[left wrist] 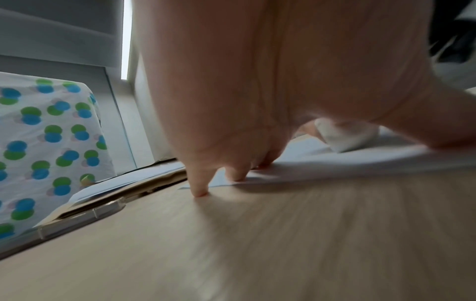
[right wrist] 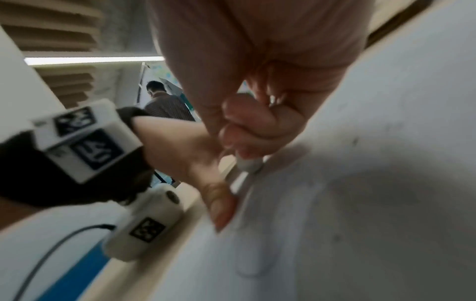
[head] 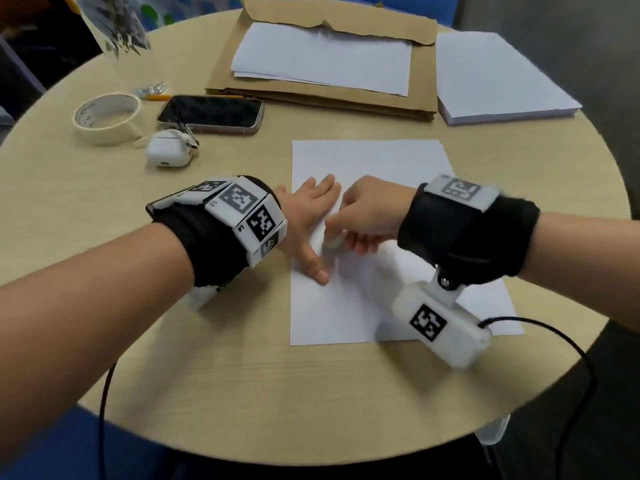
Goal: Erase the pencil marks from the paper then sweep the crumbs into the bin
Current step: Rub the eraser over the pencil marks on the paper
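A white sheet of paper (head: 363, 161) lies on the round wooden table (head: 242, 375) in front of me. My left hand (head: 311, 216) lies flat on the sheet's left edge, fingers spread, thumb stretched toward me. My right hand (head: 360, 216) pinches a small white eraser (head: 334, 242) whose tip touches the paper just right of the left thumb. In the right wrist view the eraser (right wrist: 248, 165) sits under curled fingers on the paper (right wrist: 373, 183), with faint dark specks nearby. The left wrist view shows fingertips (left wrist: 199, 191) pressing down at the paper's edge and the eraser (left wrist: 342, 136) beyond. The bin is not in view.
At the back lie a brown envelope (head: 311, 95) with white sheets on it and a paper stack (head: 498, 77). On the left are a phone (head: 211, 112), a tape roll (head: 107, 117), a white earbud case (head: 169, 152) and a pencil (head: 157, 97). A cable (head: 561, 337) trails off the table's right edge.
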### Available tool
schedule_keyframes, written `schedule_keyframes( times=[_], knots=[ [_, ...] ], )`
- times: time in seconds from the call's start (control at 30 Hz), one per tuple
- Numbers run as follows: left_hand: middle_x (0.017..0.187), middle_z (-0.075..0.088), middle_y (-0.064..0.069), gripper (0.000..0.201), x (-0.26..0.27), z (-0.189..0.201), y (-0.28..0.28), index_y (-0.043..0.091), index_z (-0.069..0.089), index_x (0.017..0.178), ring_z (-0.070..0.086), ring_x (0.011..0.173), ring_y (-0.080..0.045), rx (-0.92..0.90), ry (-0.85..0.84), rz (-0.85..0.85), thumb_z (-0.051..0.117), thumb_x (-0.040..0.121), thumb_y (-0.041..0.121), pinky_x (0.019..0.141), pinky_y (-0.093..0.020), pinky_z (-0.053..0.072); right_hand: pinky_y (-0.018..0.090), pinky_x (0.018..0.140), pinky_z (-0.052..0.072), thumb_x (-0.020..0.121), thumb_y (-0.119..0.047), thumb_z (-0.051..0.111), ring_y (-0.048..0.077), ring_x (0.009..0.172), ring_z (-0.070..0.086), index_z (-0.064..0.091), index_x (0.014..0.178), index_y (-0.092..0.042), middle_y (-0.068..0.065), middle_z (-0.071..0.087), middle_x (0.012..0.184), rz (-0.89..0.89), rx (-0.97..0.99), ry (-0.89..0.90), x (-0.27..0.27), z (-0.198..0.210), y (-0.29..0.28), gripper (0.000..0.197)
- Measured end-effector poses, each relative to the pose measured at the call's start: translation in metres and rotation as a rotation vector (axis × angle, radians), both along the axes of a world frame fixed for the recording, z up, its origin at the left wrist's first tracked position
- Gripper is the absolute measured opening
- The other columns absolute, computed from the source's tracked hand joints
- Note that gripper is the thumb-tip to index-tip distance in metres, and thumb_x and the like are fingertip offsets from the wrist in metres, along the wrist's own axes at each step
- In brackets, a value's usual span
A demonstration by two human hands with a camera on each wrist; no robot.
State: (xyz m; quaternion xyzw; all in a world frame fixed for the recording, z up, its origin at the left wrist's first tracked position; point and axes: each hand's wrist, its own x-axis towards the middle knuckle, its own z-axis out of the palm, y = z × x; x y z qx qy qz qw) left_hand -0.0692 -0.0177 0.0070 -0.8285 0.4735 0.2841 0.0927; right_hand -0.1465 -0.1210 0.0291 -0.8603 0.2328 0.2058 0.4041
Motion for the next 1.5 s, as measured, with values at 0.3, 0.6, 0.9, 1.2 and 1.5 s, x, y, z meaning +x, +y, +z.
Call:
schedule_keyframes(
  times=[0.3,0.6,0.9,1.2,1.5],
  knots=[
    [0.154,-0.027,0.000,0.132,-0.001,-0.001,0.000,0.015,-0.022,0.146,-0.018,0.144,-0.019,-0.004,0.005,0.007,0.072,0.064,0.058,0.116,-0.046,-0.003,0.015,0.037,0.039,0.077,-0.006,0.064,0.011,0.037,0.047,0.056,0.060,-0.007,0.005,0.055,0.052,0.020,-0.052,-0.022,-0.004,0.002,-0.001,0.019],
    [0.154,-0.027,0.003,0.130,0.000,0.000,0.000,0.018,-0.023,0.146,-0.018,0.144,-0.017,0.008,0.000,0.012,0.070,0.064,0.060,0.116,-0.043,-0.003,0.019,0.045,0.042,0.077,-0.010,0.064,0.013,0.042,0.048,0.057,0.062,-0.008,0.006,0.057,0.056,-0.108,-0.150,-0.126,0.013,0.003,-0.020,0.017],
    [0.154,-0.028,0.002,0.131,0.001,-0.001,-0.002,0.016,-0.025,0.145,-0.018,0.144,-0.018,0.027,-0.012,0.003,0.069,0.065,0.061,0.117,-0.044,-0.003,0.017,0.042,0.039,0.078,-0.013,0.066,0.012,0.045,0.045,0.058,0.065,-0.008,0.004,0.055,0.057,-0.085,-0.103,-0.063,0.008,0.006,-0.022,0.016],
    [0.154,-0.027,0.000,0.131,0.002,-0.004,-0.002,0.016,-0.025,0.145,-0.017,0.144,-0.020,0.028,-0.013,-0.002,0.068,0.065,0.062,0.117,-0.046,-0.001,0.022,0.046,0.035,0.075,-0.015,0.066,0.015,0.048,0.043,0.054,0.064,-0.010,0.003,0.050,0.057,0.016,-0.215,-0.080,0.004,0.001,-0.006,0.018],
    [0.154,-0.028,0.000,0.130,0.004,-0.004,-0.003,0.024,-0.023,0.146,-0.018,0.144,-0.024,0.024,0.007,-0.006,0.071,0.063,0.061,0.117,-0.053,-0.001,0.021,0.046,0.034,0.078,-0.014,0.062,0.016,0.059,0.049,0.057,0.068,-0.011,0.001,0.052,0.063,0.078,-0.339,-0.093,0.006,0.003,0.002,0.011]
  ],
)
